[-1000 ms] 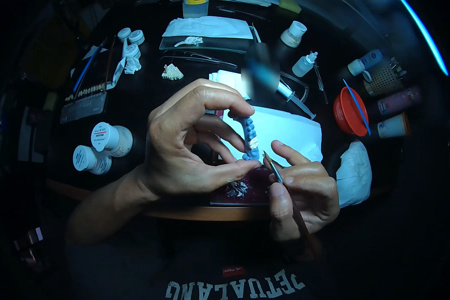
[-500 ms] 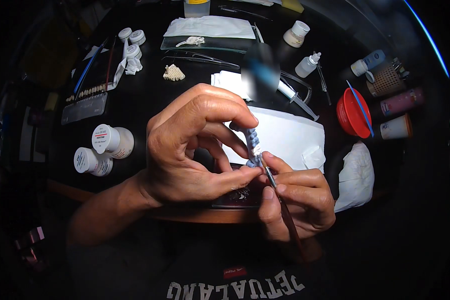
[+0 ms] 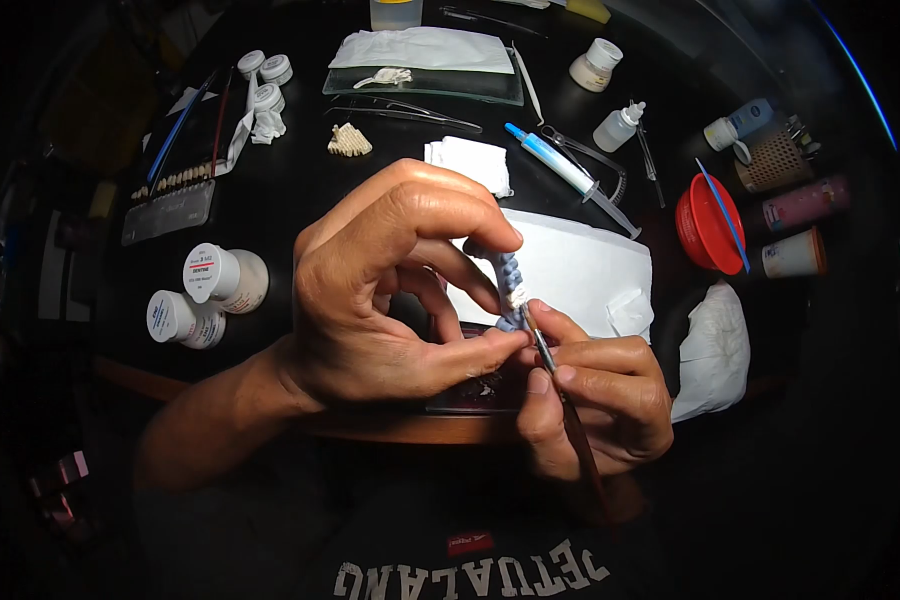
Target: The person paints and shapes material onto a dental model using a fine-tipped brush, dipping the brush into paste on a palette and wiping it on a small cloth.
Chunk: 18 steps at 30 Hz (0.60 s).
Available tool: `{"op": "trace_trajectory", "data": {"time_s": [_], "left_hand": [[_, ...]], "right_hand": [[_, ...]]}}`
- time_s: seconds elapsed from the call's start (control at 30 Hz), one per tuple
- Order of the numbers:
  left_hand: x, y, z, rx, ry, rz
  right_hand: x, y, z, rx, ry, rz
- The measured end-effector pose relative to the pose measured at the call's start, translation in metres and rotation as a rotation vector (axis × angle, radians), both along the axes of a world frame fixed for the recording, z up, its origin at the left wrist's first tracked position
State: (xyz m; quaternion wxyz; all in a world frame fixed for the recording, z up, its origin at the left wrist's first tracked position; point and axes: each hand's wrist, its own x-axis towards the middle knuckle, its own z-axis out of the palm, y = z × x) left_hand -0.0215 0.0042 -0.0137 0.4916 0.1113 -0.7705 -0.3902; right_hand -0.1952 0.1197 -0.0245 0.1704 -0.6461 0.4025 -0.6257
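Note:
Between the thumb and fingers of my left hand (image 3: 390, 290) is a small blue dental model (image 3: 511, 275) with a row of teeth. White material (image 3: 517, 296) covers part of the row. My right hand (image 3: 605, 395) grips a thin brush (image 3: 567, 408) with a dark red handle and metal collar. The brush tip is at the lower end of the model, close to the white material; exact contact is too small to tell. White paper (image 3: 580, 262) lies behind the model, and a dark red slab (image 3: 470, 397) is partly hidden under my left hand.
A syringe (image 3: 570, 170) lies behind the paper. At the right are a red bowl (image 3: 708, 225), a paper cup (image 3: 792, 253) and crumpled tissue (image 3: 715, 345). Two jars (image 3: 240, 283) (image 3: 202, 328) stand at the left. Farther back are a glass plate (image 3: 470, 86) and tweezers (image 3: 410, 115).
My right hand has moved left and brought the brush tip up to the model. The blurred dark object over the syringe is gone, and the light has turned from bluish to whiter.

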Motion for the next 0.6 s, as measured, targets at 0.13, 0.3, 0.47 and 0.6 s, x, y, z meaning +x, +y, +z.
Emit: {"op": "trace_trajectory", "data": {"time_s": [0.13, 0.3, 0.47, 0.6], "left_hand": [[0.0001, -0.0005, -0.0001, 0.000, -0.001, -0.002], [-0.0003, -0.0003, 0.0003, 0.000, 0.001, -0.003], [-0.0008, -0.0006, 0.0003, -0.007, 0.007, -0.004], [-0.0003, -0.0010, 0.0001, -0.014, 0.001, -0.006]], "right_hand": [[-0.0004, 0.0001, -0.0002, 0.001, 0.007, -0.005], [-0.0003, 0.0000, -0.0001, -0.001, 0.008, -0.006], [0.0006, 0.0003, 0.0001, -0.002, -0.008, -0.009], [0.0001, 0.0017, -0.0008, 0.000, 0.010, -0.006]]}}
